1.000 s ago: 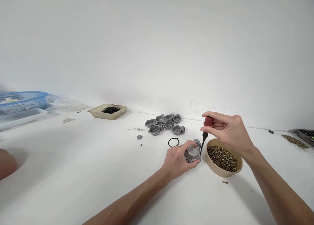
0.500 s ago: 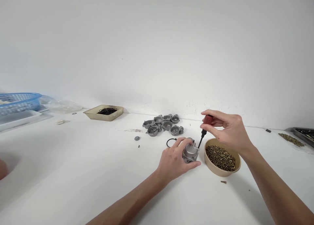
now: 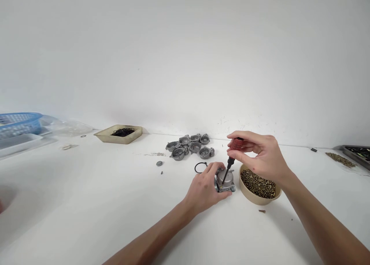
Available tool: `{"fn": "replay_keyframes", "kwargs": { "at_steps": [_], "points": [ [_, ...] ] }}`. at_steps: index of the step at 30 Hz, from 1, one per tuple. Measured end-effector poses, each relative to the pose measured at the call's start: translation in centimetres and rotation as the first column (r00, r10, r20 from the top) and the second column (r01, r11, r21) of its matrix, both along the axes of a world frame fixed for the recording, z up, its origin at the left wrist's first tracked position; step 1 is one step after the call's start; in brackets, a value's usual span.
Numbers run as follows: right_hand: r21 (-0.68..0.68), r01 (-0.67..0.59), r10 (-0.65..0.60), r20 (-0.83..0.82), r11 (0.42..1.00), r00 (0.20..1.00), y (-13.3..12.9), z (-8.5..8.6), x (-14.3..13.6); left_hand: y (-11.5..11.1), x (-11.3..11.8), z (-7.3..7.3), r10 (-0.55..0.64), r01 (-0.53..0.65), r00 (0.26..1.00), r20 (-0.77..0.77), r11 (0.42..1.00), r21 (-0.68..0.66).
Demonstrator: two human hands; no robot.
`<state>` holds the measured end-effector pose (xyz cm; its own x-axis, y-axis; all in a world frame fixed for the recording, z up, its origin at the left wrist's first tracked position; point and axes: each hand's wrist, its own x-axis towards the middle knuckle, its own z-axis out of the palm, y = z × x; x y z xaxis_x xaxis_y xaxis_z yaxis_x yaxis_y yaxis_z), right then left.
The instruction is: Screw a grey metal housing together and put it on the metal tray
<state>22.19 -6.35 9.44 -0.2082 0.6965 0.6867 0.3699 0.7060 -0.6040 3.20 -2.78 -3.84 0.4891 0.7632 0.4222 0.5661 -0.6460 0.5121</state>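
A grey metal carburetor (image 3: pixel 225 179) rests on the white table, its rounded bowl facing up. My left hand (image 3: pixel 204 186) grips it from the left, thumb along the near side and fingers over the far side. In my right hand (image 3: pixel 257 153) is a screwdriver (image 3: pixel 230 163) with a red handle, pinched between thumb and fingers. It slants down, and its tip meets a brassy screw (image 3: pixel 221 187) at the bowl's near-left edge. A black rubber ring (image 3: pixel 200 167) lies just behind my left hand.
Right of the carburetor stands a tan bowl of screws (image 3: pixel 257 201), with loose screws (image 3: pixel 261 211) before it. Several grey metal float bowls (image 3: pixel 195 147) sit near the wall. Left are a tray of black rings (image 3: pixel 100 137) and a blue basket (image 3: pixel 34 122); far right, a dark tray (image 3: pixel 347 153).
The screwdriver has moved left from the carburetor's right side to its near-left edge. The carburetor sits turned differently under my left hand. The view has shifted slightly.
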Motion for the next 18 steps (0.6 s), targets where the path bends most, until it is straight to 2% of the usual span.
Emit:
{"fn": "replay_keyframes", "kwargs": {
  "at_steps": [18],
  "points": [
    [-0.026,0.003,-0.003,0.027,1.0,1.0,0.34,-0.43,-0.44,-0.13,0.24,-0.26,0.008,-0.009,0.999,0.038,1.0,0.019]
  ]
}}
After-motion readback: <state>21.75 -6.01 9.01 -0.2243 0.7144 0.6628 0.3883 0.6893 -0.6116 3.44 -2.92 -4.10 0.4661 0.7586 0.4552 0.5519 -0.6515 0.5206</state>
